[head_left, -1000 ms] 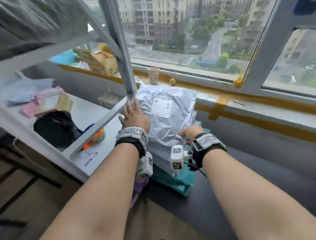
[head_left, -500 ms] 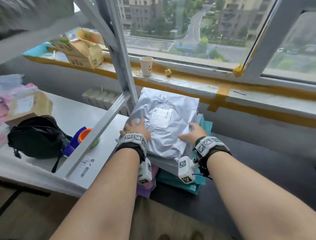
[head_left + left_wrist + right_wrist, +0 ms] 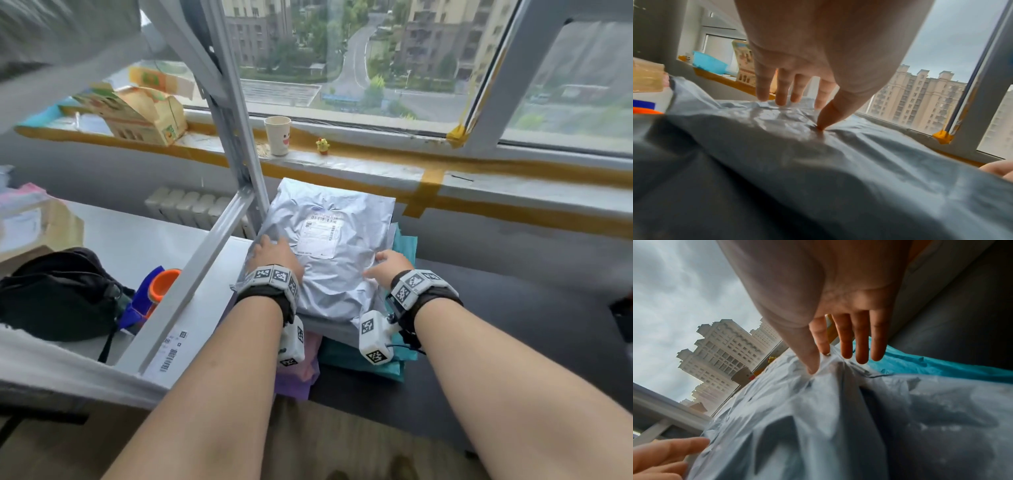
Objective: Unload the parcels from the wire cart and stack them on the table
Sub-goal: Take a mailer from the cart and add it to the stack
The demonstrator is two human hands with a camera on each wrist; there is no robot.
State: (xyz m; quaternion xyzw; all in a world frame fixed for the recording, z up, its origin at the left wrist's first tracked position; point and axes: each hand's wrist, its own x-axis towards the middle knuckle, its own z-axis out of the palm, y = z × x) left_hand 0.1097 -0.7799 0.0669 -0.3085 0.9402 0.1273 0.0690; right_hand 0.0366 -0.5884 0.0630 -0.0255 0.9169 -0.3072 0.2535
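High-rise room used for parcel handling; taped window sill (image 3: 342, 164) overlooks apartment blocks; metal shelving (image 3: 236, 144), radiator (image 3: 191, 205), stacked mailers (image 3: 329, 240) present.

1. Grey parcel (image 3: 329, 253): thin plastic film, crinkled, semi-glossy; matt white paper label (image 3: 320, 233).
2. Teal parcel (image 3: 404, 243): plastic film, wrinkled, slight sheen.
3. Purple parcel (image 3: 298, 380): soft plastic, matt.
4. Bench (image 3: 513, 329): dark, smooth, matt.
5. Frame (image 3: 191, 284): painted metal, smooth, satin grey.
6. Cup (image 3: 278, 135): matt paper.
7. Bag (image 3: 58, 294): black cloth, matt.
8. Box (image 3: 144, 116): printed cardboard.
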